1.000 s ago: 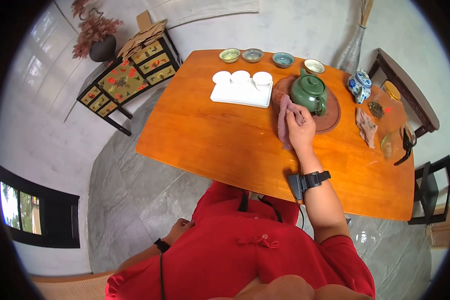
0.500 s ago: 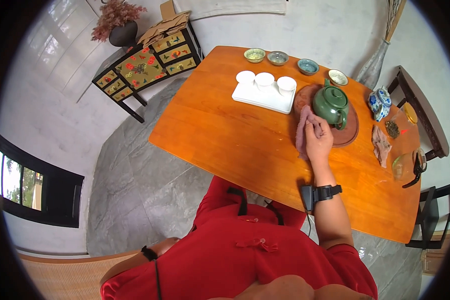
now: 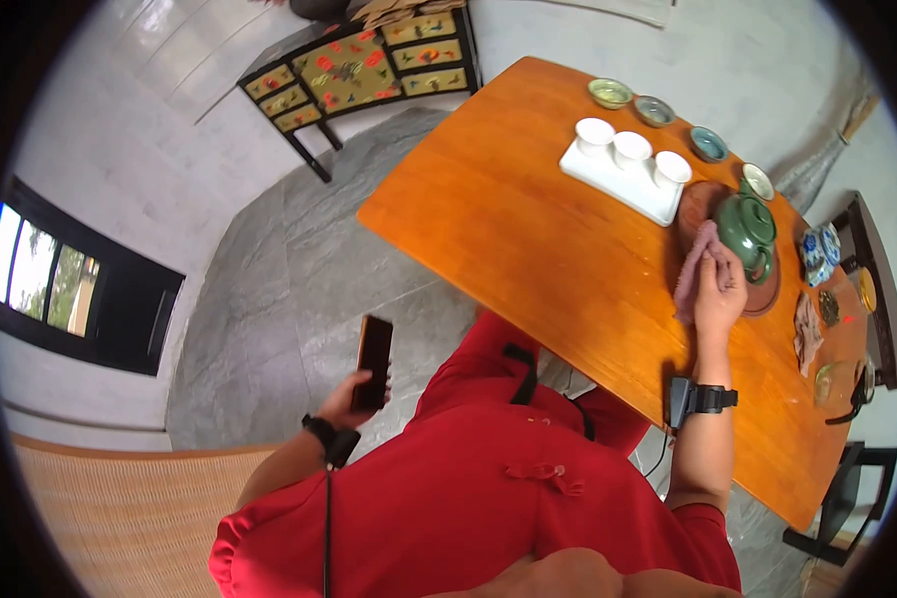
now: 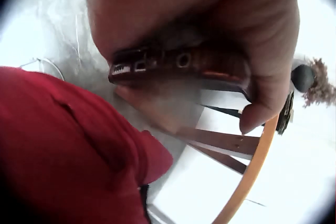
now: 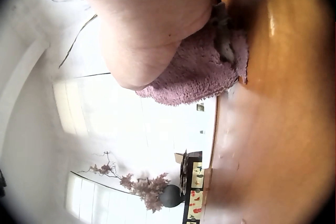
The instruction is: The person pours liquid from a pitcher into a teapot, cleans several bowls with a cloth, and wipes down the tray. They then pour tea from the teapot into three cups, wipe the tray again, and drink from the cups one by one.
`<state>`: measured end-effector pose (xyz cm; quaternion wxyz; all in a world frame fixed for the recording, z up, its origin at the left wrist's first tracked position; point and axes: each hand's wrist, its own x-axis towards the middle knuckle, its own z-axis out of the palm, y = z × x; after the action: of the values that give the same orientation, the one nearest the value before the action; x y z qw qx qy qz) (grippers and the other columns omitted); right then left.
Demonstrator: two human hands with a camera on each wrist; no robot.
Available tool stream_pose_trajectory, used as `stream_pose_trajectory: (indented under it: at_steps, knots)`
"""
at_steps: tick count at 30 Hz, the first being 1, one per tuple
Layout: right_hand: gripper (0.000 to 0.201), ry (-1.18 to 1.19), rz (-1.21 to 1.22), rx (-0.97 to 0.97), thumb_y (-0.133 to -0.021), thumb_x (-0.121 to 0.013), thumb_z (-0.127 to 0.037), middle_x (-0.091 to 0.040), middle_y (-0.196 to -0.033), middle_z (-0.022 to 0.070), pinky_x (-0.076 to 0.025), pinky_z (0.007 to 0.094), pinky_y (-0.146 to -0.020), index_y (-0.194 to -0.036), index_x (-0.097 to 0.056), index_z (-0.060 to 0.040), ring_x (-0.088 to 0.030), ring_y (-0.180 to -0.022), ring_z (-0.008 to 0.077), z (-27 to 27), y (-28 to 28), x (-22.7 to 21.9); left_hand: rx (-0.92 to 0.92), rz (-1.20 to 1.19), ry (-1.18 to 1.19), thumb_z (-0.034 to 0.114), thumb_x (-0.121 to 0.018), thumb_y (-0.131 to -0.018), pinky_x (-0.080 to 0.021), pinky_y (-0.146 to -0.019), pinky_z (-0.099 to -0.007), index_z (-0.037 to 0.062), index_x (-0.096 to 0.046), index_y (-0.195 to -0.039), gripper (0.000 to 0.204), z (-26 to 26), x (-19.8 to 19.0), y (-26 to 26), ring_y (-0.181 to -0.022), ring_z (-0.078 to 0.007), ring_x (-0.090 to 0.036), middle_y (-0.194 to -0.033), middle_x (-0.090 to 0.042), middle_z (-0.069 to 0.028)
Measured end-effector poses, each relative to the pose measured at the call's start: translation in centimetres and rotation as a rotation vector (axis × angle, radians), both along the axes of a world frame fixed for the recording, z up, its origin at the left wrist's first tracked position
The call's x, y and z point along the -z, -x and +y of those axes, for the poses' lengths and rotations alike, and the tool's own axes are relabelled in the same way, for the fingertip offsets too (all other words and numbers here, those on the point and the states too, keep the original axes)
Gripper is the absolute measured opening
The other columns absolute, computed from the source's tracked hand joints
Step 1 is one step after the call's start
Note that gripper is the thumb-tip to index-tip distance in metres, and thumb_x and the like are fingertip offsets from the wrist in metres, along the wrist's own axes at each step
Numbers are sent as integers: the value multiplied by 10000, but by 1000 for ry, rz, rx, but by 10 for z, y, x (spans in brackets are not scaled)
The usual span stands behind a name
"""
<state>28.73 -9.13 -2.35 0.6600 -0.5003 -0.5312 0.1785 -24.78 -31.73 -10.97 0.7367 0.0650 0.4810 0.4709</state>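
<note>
Two hands: each holds one thing; the right hand [image 3: 720, 294] is up on the table [image 3: 528, 249], the left hand [image 3: 354, 397] is down beside the person's lap, off the table.
Cloth: a mauve terry cloth [image 3: 695, 269], bunched, lying at the near-left edge of the round dark tray [image 3: 690, 204] and spilling onto the table, just beside the green teapot [image 3: 746, 227].
Cloth, handling: judged soft, limp and light; it will fold and drag rather than slide as one piece. No fragile part. Best taken by a gathered bunch, not a single corner, so that it does not trail against the teapot.
Right hand: fingers curled over the top of the cloth, gripping a fold; the right wrist view shows the pile [image 5: 194, 71] squeezed under the palm against the wood.
Phone: a dark slim phone [image 3: 374, 361], held upright over the grey floor.
Phone, handling: judged rigid, smooth-sided, liable to slip and to crack if dropped; hold by the long edges.
Left hand: fingers and thumb wrapped around the lower body of the phone; the left wrist view shows its port end [image 4: 157, 65] and the thumb [image 4: 268, 77] clamped over one edge.
Nearby: a white tray [image 3: 618, 179] with three white cups; four small bowls along the far edge.
</note>
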Motion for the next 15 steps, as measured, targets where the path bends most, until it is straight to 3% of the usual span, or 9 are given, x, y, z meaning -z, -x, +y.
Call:
stream_pose_trajectory:
  at_steps: [2, 4, 11, 15]
  knots:
    - [186, 14, -22, 34, -893, -616, -31, -642, -1052, 63, -461, 238, -860, -1068, -605, 29, -590, -970, 118, -4, 3, -6, -53, -65, -48, 240, -642, -789, -479, -764, -350, 58, -458, -1307, 579, 11, -17, -14, -898, -198, -564, -1037, -577, -91]
    - [190, 65, -73, 62, -895, -619, -41, -638, -1059, 65, -462, 238, -861, -1069, -602, 33, -587, -975, 118, -1, 0, -3, 45, -241, -200, 310, -677, -729, -471, -762, -348, 57, -437, -1331, 695, 19, -20, -18, -904, -208, -561, -1032, -574, -91]
    - [187, -11, 51, -29, -904, -601, -42, -634, -1038, 71, -456, 252, -875, -1071, -598, 41, -590, -989, 137, 1, -1, 0, 97, -273, -222, 430, -690, -689, -451, -719, -341, 32, -435, -1321, 789, 30, -37, -38, -860, -222, -542, -995, -561, -95]
    - [193, 18, 20, 5, -897, -607, -42, -635, -1033, 74, -458, 254, -870, -1074, -602, 36, -592, -986, 135, 1, -2, -1, 76, -339, -151, 605, -640, -699, -429, -681, -344, 33, -453, -1300, 851, 39, -39, -44, -840, -231, -526, -994, -562, -102]
